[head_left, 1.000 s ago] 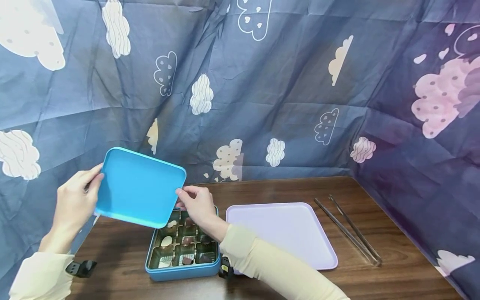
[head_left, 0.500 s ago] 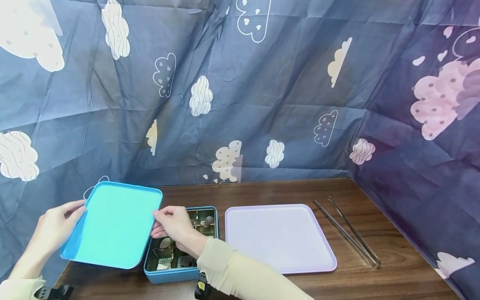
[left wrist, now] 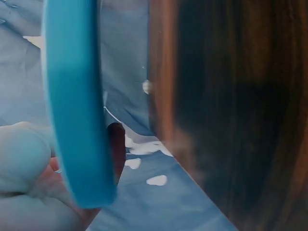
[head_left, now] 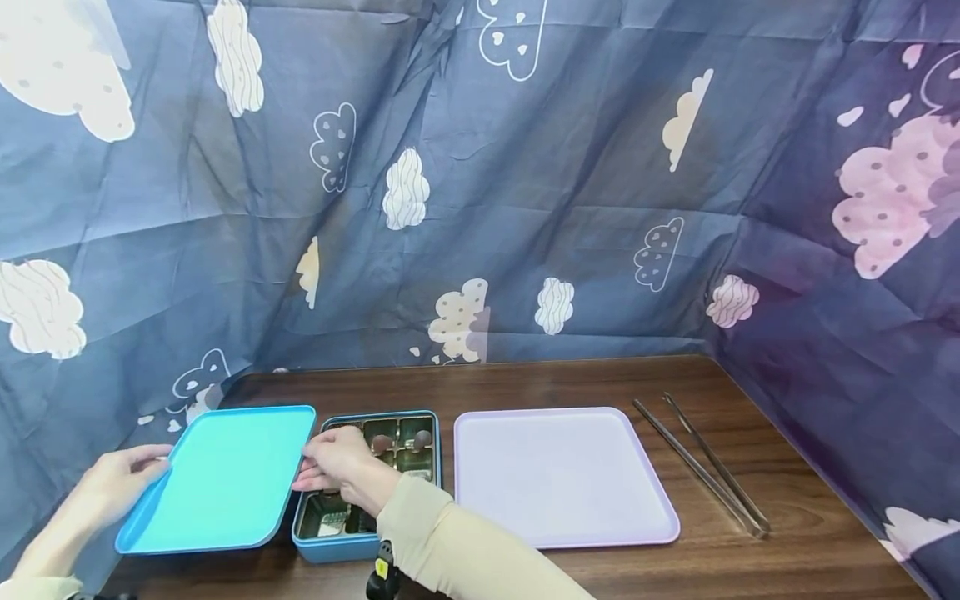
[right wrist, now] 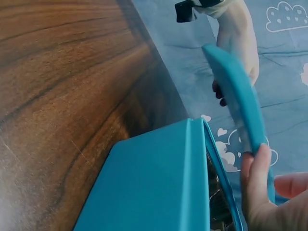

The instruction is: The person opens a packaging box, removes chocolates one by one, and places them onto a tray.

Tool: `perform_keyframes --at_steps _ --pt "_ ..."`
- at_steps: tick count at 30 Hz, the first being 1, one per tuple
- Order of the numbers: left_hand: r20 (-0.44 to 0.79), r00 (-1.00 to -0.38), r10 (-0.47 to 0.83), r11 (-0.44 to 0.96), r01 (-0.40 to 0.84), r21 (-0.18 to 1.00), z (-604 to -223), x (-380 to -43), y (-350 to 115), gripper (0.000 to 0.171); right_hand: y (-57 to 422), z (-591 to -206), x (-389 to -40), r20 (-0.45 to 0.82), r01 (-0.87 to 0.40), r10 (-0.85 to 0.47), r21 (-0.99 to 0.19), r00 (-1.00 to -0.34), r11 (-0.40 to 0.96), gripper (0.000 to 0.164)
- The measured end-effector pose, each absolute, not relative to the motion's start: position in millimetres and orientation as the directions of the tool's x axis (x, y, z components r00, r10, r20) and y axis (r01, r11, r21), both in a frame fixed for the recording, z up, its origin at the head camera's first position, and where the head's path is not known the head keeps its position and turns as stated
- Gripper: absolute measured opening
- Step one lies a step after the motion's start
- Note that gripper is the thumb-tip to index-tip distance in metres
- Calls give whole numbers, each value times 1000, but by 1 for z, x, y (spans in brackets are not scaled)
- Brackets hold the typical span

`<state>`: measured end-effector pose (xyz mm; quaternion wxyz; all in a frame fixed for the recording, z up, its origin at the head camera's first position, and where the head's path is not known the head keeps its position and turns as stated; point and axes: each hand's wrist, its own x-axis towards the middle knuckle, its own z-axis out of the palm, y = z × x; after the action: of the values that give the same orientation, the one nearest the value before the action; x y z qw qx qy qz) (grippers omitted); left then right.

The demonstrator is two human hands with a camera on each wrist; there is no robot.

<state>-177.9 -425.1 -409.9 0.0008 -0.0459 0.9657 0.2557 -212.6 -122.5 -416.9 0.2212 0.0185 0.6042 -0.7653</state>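
Between both hands a bright blue lid (head_left: 225,479) is held nearly level, its inside facing up, just left of the box. My left hand (head_left: 112,487) grips its left edge, thumb on top and fingers beneath. At the right edge, my right hand (head_left: 341,467) pinches the lid's rim. In the right wrist view the lid (right wrist: 240,96) hangs above the tabletop, apart from the box (right wrist: 149,178). Partly covered by my right hand and forearm, the blue box (head_left: 337,548) stands uncovered, with dark gold compartments holding several chocolates.
A pale lilac tray (head_left: 566,479) lies right of the box. Farther right, metal tongs (head_left: 705,467) rest on the dark wooden table (head_left: 525,383). A blue cloth with cloud prints (head_left: 480,167) hangs behind and along the sides.
Both hands have carried the lid left and down from above the box, turning it from steeply tilted to nearly flat. More of the box's far right compartments show. The tray and tongs stayed put.
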Motion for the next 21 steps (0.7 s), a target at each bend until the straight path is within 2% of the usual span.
perform_keyframes --at_steps 5,10,15,21 --pt "-108 -989 -105 850 -146 506 -423 -173 -434 50 -125 -419 -203 -325 419 -393 -890 -860 -181 11" --pt "-142 -982 -127 838 -183 515 -432 -168 -437 48 -129 -416 -194 -341 464 -448 -863 -827 -200 25" --pt "-162 -981 -108 829 -179 530 -437 -168 -439 43 -134 -411 -189 -365 490 -457 -851 -811 -189 32" --pt "-224 -969 -105 816 -213 537 -443 -167 -441 51 -145 -406 -175 -419 532 -417 -822 -806 -203 52"
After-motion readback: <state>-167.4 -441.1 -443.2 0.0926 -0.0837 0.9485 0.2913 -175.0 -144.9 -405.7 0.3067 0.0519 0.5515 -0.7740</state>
